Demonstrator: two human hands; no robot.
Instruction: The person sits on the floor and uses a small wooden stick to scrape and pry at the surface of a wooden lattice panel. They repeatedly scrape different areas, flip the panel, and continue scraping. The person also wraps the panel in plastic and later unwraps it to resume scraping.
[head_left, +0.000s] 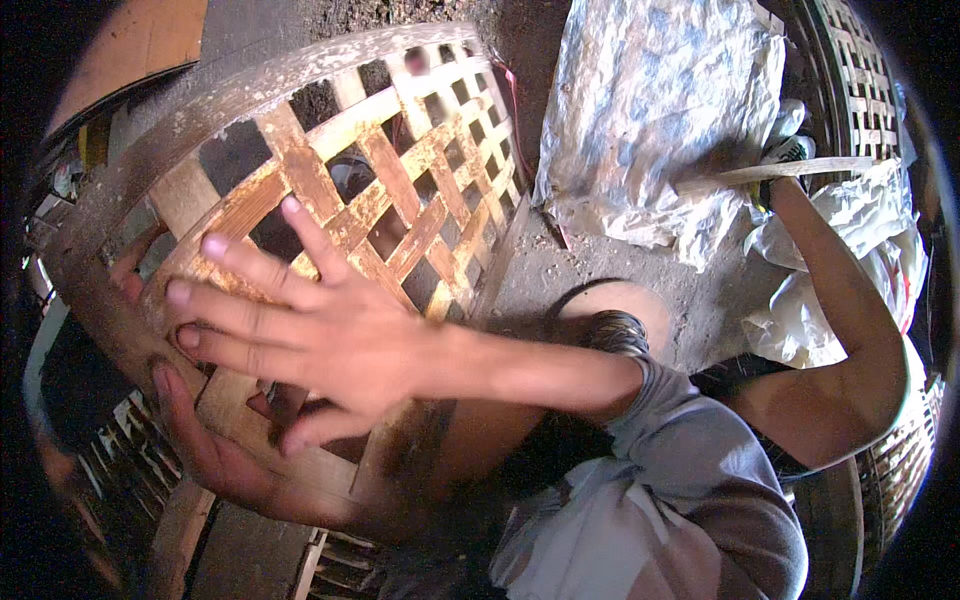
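A large woven bamboo basket (420,230) with a broad worn rim fills the left half, tilted in front of me. My right hand (330,340) rests on its lattice with fingers spread and the back of the hand showing. Its grey-sleeved arm crosses from the lower right. At the lower left, my left hand (215,465) curls against the basket's near side, thumb along a strip. The rest of its fingers are mostly hidden by the basket.
A crumpled, silvery plastic sheet (660,110) covers ground at the upper right. A pale bamboo strip (780,172) crosses by my right shoe (792,140). Other woven baskets (865,75) stand along the right edge. A brown board (145,50) is at the upper left.
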